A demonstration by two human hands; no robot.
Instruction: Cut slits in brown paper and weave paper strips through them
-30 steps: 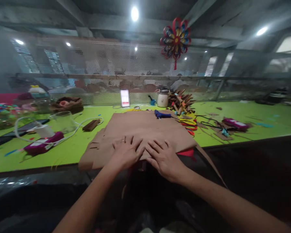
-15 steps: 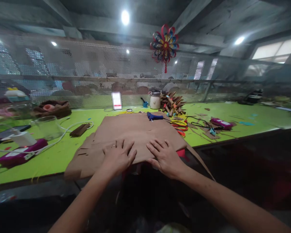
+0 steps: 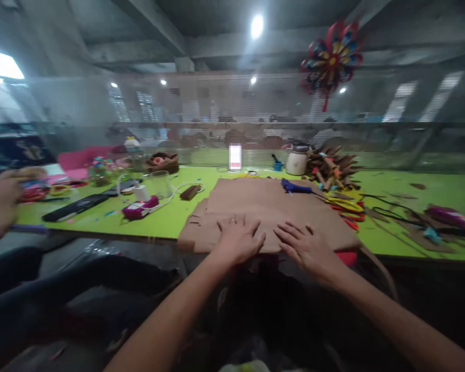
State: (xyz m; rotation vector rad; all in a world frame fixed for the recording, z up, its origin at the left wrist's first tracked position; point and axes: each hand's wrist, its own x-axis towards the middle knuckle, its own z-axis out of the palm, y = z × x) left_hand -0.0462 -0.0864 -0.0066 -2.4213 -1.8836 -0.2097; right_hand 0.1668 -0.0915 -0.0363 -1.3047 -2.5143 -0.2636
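A wide sheet of brown cardboard (image 3: 263,199) lies on the green table, its near edge at the table's front. My left hand (image 3: 238,237) rests palm down on its near part, fingers spread. Beside it, my right hand (image 3: 304,243) also lies flat on the cardboard with the fingers apart. Neither hand grips anything. A blue glue gun (image 3: 296,187) sits on the far right of the sheet, its cord trailing right. Slits show in the sheet's left edge (image 3: 195,221), and a thin brown strip (image 3: 380,268) hangs down at the right.
Behind the sheet stand a lidded jar (image 3: 296,161), a phone-like bright screen (image 3: 235,157) and a pile of brown rolled pieces (image 3: 333,168). Scissors with yellow handles (image 3: 344,205) lie right. A purple power strip (image 3: 140,207) is left. Another person's hand (image 3: 2,204) shows far left.
The view has turned left, so the table and its things appear farther right. Another person's hand and legs have come into view at left. My hands stay flat on the cardboard.
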